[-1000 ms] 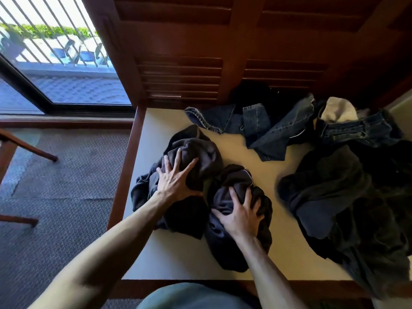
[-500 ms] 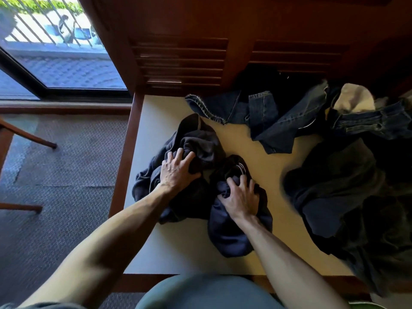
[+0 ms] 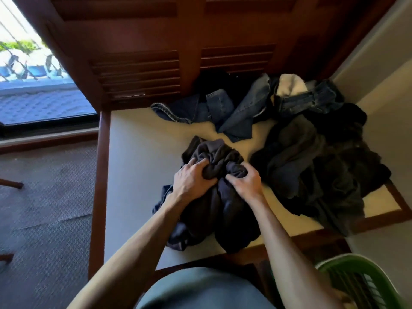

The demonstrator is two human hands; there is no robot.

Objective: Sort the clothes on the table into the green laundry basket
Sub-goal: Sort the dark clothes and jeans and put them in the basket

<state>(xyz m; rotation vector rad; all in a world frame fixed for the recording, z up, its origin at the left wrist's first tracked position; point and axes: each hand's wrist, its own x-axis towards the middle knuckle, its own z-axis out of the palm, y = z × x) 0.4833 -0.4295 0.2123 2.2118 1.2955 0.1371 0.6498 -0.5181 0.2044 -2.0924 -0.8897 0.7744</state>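
Observation:
A bundle of dark grey and navy clothes lies bunched at the near middle of the cream table. My left hand grips its left side and my right hand grips its right side, both with fingers closed into the cloth. The rim of the green laundry basket shows at the bottom right, below the table's near edge. Blue jeans lie at the back of the table. A heap of dark clothes covers the right side.
A dark wooden louvred cabinet stands right behind the table. A pale cloth sits among the jeans at the back right. Grey carpet spreads to the left, with a glass door beyond it.
Both hands went from lying flat on the dark clothes to clenching them and drawing the two lumps into one bundle. The view has swung right, and the green basket has come into sight.

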